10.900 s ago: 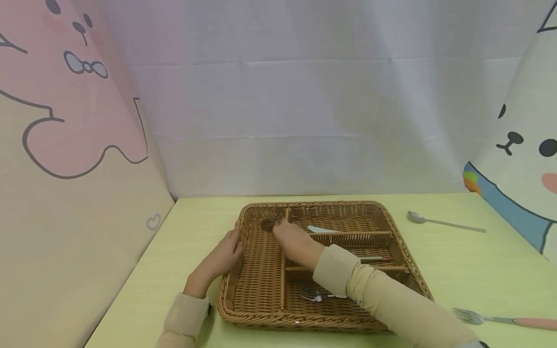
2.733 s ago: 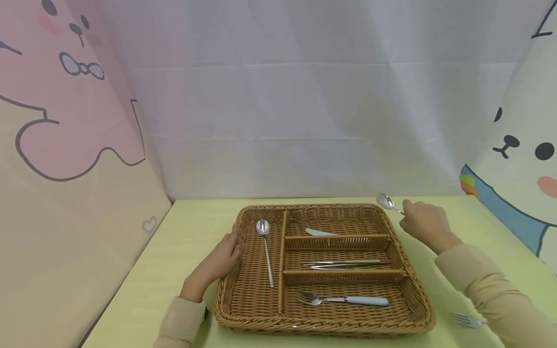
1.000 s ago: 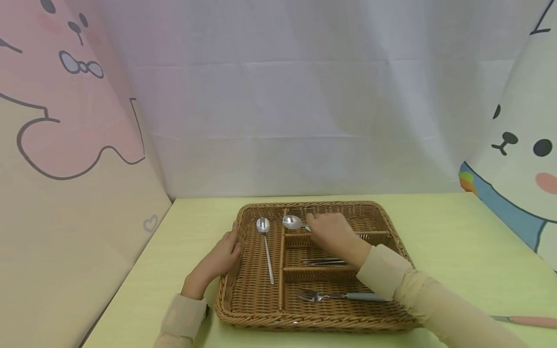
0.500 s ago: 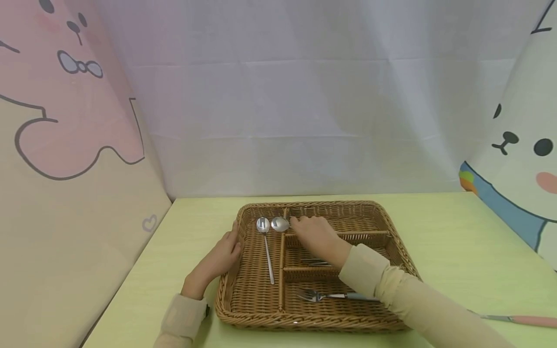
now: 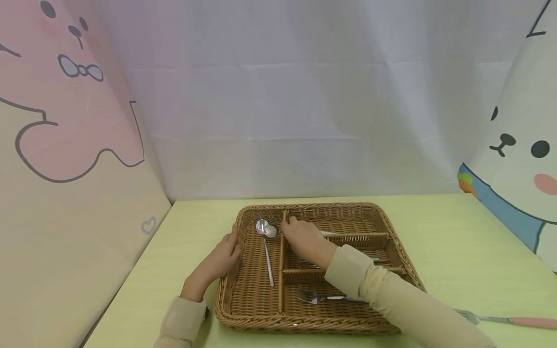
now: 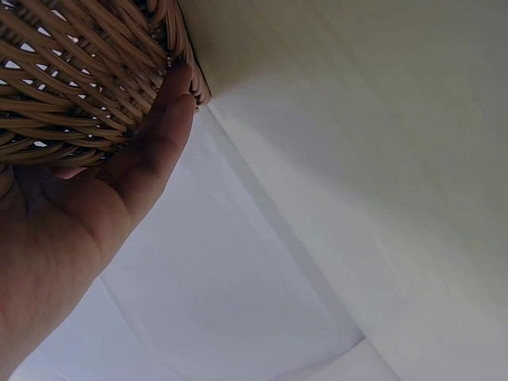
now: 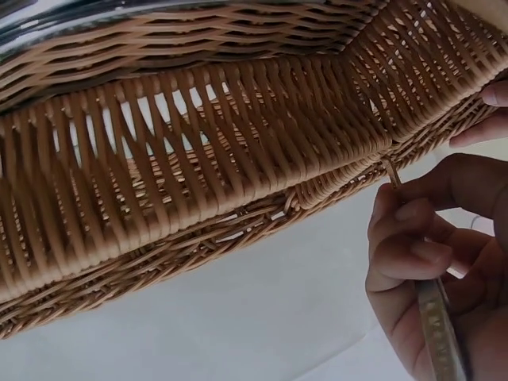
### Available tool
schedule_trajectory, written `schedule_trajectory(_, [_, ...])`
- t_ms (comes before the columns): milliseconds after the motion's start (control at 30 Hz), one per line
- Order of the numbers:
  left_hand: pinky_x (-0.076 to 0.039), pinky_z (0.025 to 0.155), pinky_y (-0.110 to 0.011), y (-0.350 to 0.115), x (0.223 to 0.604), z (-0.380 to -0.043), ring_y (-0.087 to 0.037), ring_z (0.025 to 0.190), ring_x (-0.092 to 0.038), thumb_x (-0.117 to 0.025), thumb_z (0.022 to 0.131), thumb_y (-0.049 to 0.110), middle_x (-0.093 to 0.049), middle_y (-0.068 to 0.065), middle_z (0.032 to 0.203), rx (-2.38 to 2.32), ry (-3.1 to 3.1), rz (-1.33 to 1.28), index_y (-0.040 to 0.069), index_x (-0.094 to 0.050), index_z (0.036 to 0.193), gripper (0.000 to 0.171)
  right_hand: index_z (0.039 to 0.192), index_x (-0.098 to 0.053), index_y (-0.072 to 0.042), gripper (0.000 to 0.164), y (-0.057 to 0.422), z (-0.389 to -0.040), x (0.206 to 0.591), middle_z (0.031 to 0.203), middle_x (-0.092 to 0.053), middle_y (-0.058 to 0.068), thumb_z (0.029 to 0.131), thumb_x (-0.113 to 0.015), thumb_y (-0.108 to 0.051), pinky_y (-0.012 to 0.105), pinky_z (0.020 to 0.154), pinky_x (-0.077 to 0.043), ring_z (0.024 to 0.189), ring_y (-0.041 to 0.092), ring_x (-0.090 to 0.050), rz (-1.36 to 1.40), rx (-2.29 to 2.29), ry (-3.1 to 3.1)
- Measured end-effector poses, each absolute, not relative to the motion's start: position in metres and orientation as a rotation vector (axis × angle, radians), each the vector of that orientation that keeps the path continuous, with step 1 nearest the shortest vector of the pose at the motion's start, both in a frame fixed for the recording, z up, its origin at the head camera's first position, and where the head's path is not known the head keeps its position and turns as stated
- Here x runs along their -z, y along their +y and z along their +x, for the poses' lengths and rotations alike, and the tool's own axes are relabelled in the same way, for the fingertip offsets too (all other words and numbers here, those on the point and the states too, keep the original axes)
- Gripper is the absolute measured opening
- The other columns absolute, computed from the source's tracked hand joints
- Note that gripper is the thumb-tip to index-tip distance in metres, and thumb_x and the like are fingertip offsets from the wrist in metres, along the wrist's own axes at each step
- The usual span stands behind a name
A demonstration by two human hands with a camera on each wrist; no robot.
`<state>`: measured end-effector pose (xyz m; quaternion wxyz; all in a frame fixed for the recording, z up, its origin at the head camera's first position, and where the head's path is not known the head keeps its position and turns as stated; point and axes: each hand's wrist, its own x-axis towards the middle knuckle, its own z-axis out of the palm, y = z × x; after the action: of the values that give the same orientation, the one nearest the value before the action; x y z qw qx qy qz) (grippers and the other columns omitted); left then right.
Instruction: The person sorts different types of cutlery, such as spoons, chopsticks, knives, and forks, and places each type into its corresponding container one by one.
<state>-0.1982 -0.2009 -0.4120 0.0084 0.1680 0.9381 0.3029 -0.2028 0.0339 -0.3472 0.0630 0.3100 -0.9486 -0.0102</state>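
Note:
My right hand pinches a metal spoon over the divider of the brown wicker cutlery basket. The spoon's bowl is over the long left compartment, overlapping the bowl of another spoon that lies there lengthwise. In the right wrist view, the held spoon's handle runs out between thumb and fingers, close to the woven wall. My left hand rests against the basket's left side, its fingers extended along the outer weave. My right hand and sleeve hide parts of the right compartments.
A fork lies in the front right compartment. Partly hidden utensils lie in the middle one and a pale blade in the back one. A pink-handled fork lies on the table beyond my right forearm.
My right hand laid one spoon in the left compartment, then took the other from the table at right. Over the last second it has carried that spoon left. My left hand stayed put.

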Motion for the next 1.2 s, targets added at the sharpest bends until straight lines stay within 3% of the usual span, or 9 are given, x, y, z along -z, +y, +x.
schedule_trajectory(167, [-0.042,0.093,-0.056,-0.201,0.413,-0.198,-0.041,0.117,-0.042,-0.037,0.096,0.010,-0.036,-0.036,0.132,-0.944,2.936,0.523,-0.006,0.002,0.142,0.063,0.112,-0.060,-0.001,0.026,0.031,-0.205,0.348,0.094,-0.064,0.018,0.086,-0.059,-0.005,0.028,0.048,-0.054,0.055,0.018,-0.056,0.938,0.036,-2.849])
schedule_trajectory(400, [-0.047,0.085,-0.050,-0.200,0.413,-0.198,-0.029,0.098,-0.049,-0.038,0.096,0.009,-0.041,-0.033,0.128,-0.928,2.952,0.515,-0.007,0.000,0.142,0.062,0.099,-0.065,-0.005,0.015,0.028,-0.207,0.352,0.080,-0.067,0.011,0.085,-0.061,-0.008,0.027,0.048,-0.054,0.058,0.017,-0.058,0.931,0.111,-2.795])
schedule_trajectory(567, [-0.046,0.087,-0.051,-0.200,0.413,-0.198,-0.030,0.102,-0.049,-0.038,0.096,0.009,-0.040,-0.033,0.128,-0.934,2.950,0.514,-0.007,0.000,0.142,0.062,0.090,-0.064,-0.006,0.006,0.025,-0.204,0.352,0.072,-0.064,0.009,0.086,-0.060,-0.007,0.027,0.045,-0.053,0.056,0.017,-0.057,0.961,0.112,-2.774])
schedule_trajectory(633, [-0.046,0.088,-0.052,-0.200,0.413,-0.198,-0.031,0.104,-0.049,-0.038,0.096,0.009,-0.040,-0.034,0.129,-0.935,2.947,0.516,-0.007,0.000,0.142,0.063,0.091,-0.063,-0.006,0.007,0.024,-0.202,0.352,0.075,-0.065,0.010,0.085,-0.060,-0.006,0.028,0.047,-0.054,0.058,0.017,-0.058,0.967,0.109,-2.781])
schedule_trajectory(867, [-0.045,0.090,-0.053,-0.201,0.411,-0.197,-0.034,0.109,-0.047,-0.038,0.096,0.010,-0.039,-0.034,0.129,-0.947,2.945,0.521,-0.007,0.000,0.142,0.063,0.110,-0.060,-0.004,0.028,0.017,-0.188,0.351,0.113,-0.061,0.021,0.082,-0.063,-0.001,0.020,0.041,-0.049,0.052,0.014,-0.056,1.028,0.102,-2.814])
schedule_trajectory(1033, [-0.045,0.090,-0.054,-0.201,0.412,-0.197,-0.037,0.111,-0.047,-0.038,0.096,0.010,-0.039,-0.035,0.129,-0.935,2.943,0.526,-0.007,0.001,0.142,0.063,0.103,-0.062,-0.005,0.027,0.011,-0.178,0.351,0.099,-0.057,0.013,0.076,-0.068,-0.001,0.018,0.045,-0.050,0.058,0.012,-0.055,1.090,0.099,-2.756])
schedule_trajectory(1200, [-0.045,0.090,-0.054,-0.201,0.412,-0.198,-0.036,0.110,-0.048,-0.039,0.096,0.010,-0.040,-0.034,0.128,-0.941,2.944,0.524,-0.007,0.000,0.142,0.063,0.100,-0.064,-0.006,0.020,0.008,-0.168,0.352,0.098,-0.056,0.010,0.080,-0.066,-0.005,0.014,0.046,-0.049,0.061,0.009,-0.055,1.169,0.106,-2.691])
